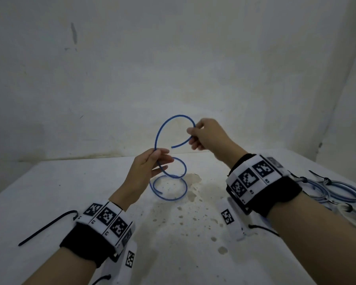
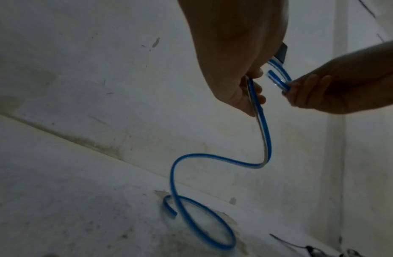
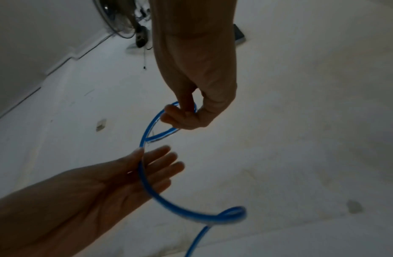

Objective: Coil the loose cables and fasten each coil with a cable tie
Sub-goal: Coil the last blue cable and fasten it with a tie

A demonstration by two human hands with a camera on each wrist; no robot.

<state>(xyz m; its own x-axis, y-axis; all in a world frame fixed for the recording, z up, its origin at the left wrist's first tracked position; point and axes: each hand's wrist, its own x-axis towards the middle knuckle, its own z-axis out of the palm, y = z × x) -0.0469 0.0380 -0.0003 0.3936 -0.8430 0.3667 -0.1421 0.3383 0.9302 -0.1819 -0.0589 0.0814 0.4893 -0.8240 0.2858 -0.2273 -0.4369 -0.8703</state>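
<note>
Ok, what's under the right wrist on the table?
Behind the right hand and wrist lie pale coiled cables, apparently tied, on the table. The forearm covers their near side; how many coils is unclear.

A pale, scuffed wall [image 1: 173, 58] rises behind a white table [image 1: 70, 192] and meets a second wall in a corner at the right. A dark smear marks the wall high on the left. Brownish stains [image 1: 193, 202] spot the tabletop. In the right wrist view, a standing fan [image 3: 123, 19] stands on a light floor [image 3: 301, 104]. The light is dim and even.
</note>
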